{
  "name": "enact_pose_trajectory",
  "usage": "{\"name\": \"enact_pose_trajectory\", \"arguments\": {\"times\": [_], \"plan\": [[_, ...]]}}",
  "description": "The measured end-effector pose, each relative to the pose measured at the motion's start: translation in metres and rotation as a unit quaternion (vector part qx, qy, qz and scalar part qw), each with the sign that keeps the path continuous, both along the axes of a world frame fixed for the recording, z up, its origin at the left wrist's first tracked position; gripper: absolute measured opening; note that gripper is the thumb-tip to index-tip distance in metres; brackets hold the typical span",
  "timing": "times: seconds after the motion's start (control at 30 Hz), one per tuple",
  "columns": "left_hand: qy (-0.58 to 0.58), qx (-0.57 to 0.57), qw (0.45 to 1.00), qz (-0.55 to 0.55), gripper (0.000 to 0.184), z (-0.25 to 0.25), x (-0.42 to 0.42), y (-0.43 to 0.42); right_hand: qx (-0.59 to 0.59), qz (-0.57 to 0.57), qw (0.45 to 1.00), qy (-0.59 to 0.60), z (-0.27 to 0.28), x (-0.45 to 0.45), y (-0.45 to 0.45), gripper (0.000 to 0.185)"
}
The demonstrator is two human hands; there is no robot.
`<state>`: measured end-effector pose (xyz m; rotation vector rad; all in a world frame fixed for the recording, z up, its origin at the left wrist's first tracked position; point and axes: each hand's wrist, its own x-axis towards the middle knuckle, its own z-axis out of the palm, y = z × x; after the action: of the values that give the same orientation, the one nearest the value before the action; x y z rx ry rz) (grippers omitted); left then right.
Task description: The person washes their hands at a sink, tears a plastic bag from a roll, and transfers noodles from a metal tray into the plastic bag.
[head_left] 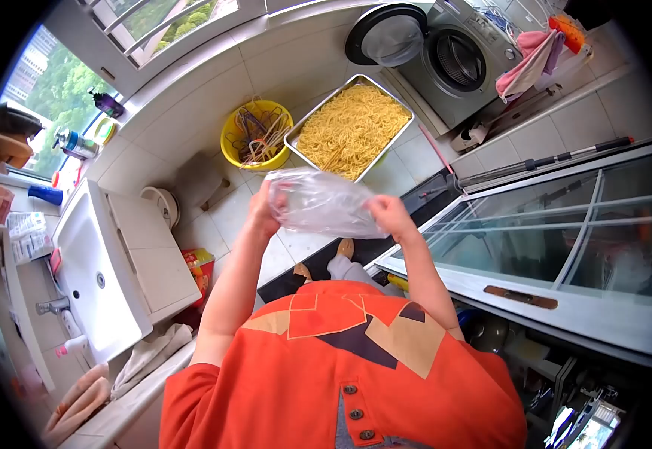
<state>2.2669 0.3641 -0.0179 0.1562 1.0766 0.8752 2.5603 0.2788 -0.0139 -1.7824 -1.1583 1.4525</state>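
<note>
A clear plastic bag is stretched between my two hands in front of my body. My left hand grips its left end, the fingers partly behind the film. At the other end, my right hand is closed on the bag's edge. Just beyond the bag is a metal tray full of yellow noodles; the bag overlaps its near corner in view. Whether anything is inside the bag I cannot make out.
A yellow bucket of clothes hangers stands left of the tray. Behind it is a washing machine with its door open. A white sink lies to my left, a sliding glass door to my right.
</note>
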Motion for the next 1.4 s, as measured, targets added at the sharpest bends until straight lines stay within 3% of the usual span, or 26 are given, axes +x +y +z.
{"name": "enact_pose_trajectory", "arguments": {"times": [0.07,0.13,0.23,0.3,0.33,0.37,0.43,0.47,0.5,0.53,0.63,0.67,0.7,0.77,0.8,0.83,0.87,0.9,1.0,1.07,1.13,1.17,1.23,1.3,1.37,1.4], "plan": [[0.073,-0.02,0.997,-0.026,0.036,0.024,0.016,0.011,0.034,-0.13,0.965,0.227,-0.001,0.033,0.027,0.023],[0.086,0.016,0.958,-0.272,0.043,0.034,0.015,0.017,0.065,-0.207,0.894,0.392,0.012,0.047,0.054,0.026],[0.156,0.009,0.961,-0.228,0.042,0.002,0.03,0.041,0.047,-0.269,0.839,0.471,0.015,0.058,0.094,0.026],[0.146,0.021,0.973,-0.175,0.04,-0.006,0.034,0.061,0.027,-0.202,0.769,0.606,-0.02,0.072,0.116,0.027],[0.129,0.038,0.981,-0.138,0.039,-0.009,0.031,0.069,0.001,-0.283,0.797,0.533,-0.003,0.063,0.125,0.028],[0.039,0.088,0.982,-0.164,0.048,-0.011,0.02,0.079,-0.001,-0.282,0.796,0.536,0.001,0.07,0.135,0.028],[0.191,0.13,0.965,-0.12,0.067,0.028,0.025,0.085,0.014,-0.197,0.838,0.509,0.0,0.081,0.149,0.028],[0.199,0.178,0.958,-0.105,0.084,0.036,0.021,0.092,0.008,-0.197,0.835,0.513,-0.001,0.083,0.156,0.028],[0.205,0.176,0.957,-0.106,0.084,0.045,0.028,0.098,0.009,-0.144,0.845,0.514,0.001,0.084,0.165,0.029],[0.281,0.283,0.904,-0.152,0.088,0.052,0.043,0.104,0.015,-0.088,0.854,0.512,0.006,0.085,0.176,0.029],[0.434,0.492,0.691,-0.303,0.095,0.062,0.094,0.123,-0.013,-0.135,0.883,0.45,0.024,0.05,0.2,0.028],[0.458,0.461,0.668,-0.362,0.09,0.063,0.105,0.131,-0.021,-0.114,0.892,0.436,0.027,0.046,0.209,0.028],[0.501,0.374,0.663,-0.411,0.061,0.055,0.11,0.145,-0.015,-0.119,0.892,0.436,0.026,0.047,0.221,0.028],[0.59,0.4,0.639,-0.288,0.039,0.009,0.092,0.175,0.019,-0.007,0.983,0.182,0.022,0.061,0.243,0.036],[0.603,0.397,0.637,-0.27,0.031,0.011,0.086,0.187,0.024,0.033,0.997,0.072,0.032,0.07,0.247,0.05],[0.614,0.396,0.635,-0.252,0.024,0.011,0.079,0.2,0.03,0.019,0.997,0.068,0.038,0.077,0.247,0.05],[0.596,0.395,0.653,-0.248,0.023,0.011,0.074,0.215,0.1,-0.026,0.981,0.163,0.044,0.08,0.243,0.057],[0.556,0.361,0.711,-0.235,0.022,0.005,0.068,0.232,0.166,-0.066,0.951,0.252,0.047,0.079,0.239,0.064],[0.487,0.375,0.752,-0.238,0.027,-0.006,0.061,0.266,0.099,-0.159,0.958,0.216,0.039,0.07,0.232,0.078],[0.46,0.379,0.762,-0.253,0.028,-0.013,0.065,0.275,-0.037,-0.079,0.98,0.178,0.015,0.021,0.243,0.071],[0.428,0.37,0.775,-0.281,0.032,-0.028,0.063,0.272,0.114,-0.194,0.94,0.256,-0.047,-0.037,0.254,0.049],[0.423,0.364,0.78,-0.283,0.032,-0.031,0.057,0.272,0.106,-0.195,0.942,0.251,-0.062,-0.036,0.256,0.049],[0.389,0.2,0.838,-0.326,0.035,-0.031,0.035,0.274,-0.034,-0.316,0.927,0.199,-0.07,-0.04,0.26,0.03],[0.381,0.176,0.856,-0.303,0.038,-0.065,0.005,0.276,-0.024,-0.289,0.945,0.15,-0.07,-0.04,0.256,0.027],[0.355,0.067,0.864,-0.35,0.043,-0.097,-0.018,0.266,-0.205,-0.192,0.95,0.137,-0.071,-0.05,0.247,0.033],[0.354,0.06,0.866,-0.347,0.043,-0.105,-0.029,0.26,-0.222,-0.158,0.949,0.16,-0.09,-0.055,0.239,0.036]]}}
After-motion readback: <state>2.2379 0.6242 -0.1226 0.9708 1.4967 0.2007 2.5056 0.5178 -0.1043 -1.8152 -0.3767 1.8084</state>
